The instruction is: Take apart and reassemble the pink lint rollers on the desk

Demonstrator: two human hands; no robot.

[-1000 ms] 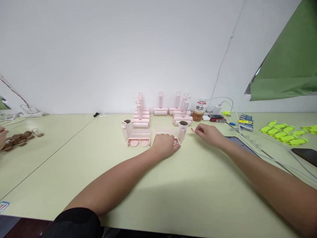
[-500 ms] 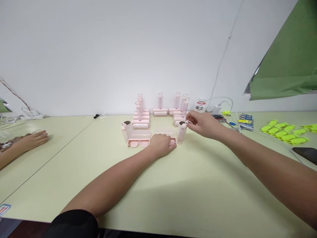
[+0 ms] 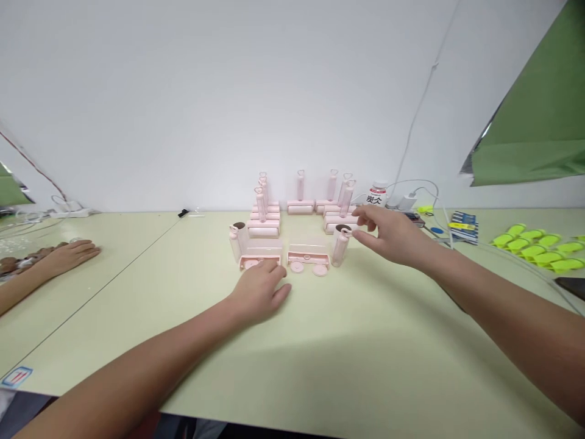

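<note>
My left hand (image 3: 260, 291) lies over the front of the left open pink case (image 3: 260, 247), thumb and fingers apart, holding nothing I can see. It hides part of the case's tray and a pink disc in it. My right hand (image 3: 388, 235) hovers just right of an upright pink handle (image 3: 339, 249) with a loop on top, its thumb and fingers parted. A dark-mouthed roll (image 3: 343, 228) stands behind that handle. Between my hands is a second open pink case (image 3: 308, 249), with pale discs (image 3: 320, 269) at its front. Another upright handle (image 3: 235, 242) stands at the left.
Several pink lint rollers (image 3: 300, 206) with upright handles stand along the wall. A white bottle (image 3: 376, 195), cables and blue-striped packets (image 3: 464, 227) are behind my right arm. Yellow-green pieces (image 3: 532, 247) lie far right. Another person's hand (image 3: 68, 257) rests at the left by brown items.
My left hand has moved left from the right open case to the left one, uncovering the right case and its discs. My right hand has stayed beside the upright handle, with its fingers wider apart.
</note>
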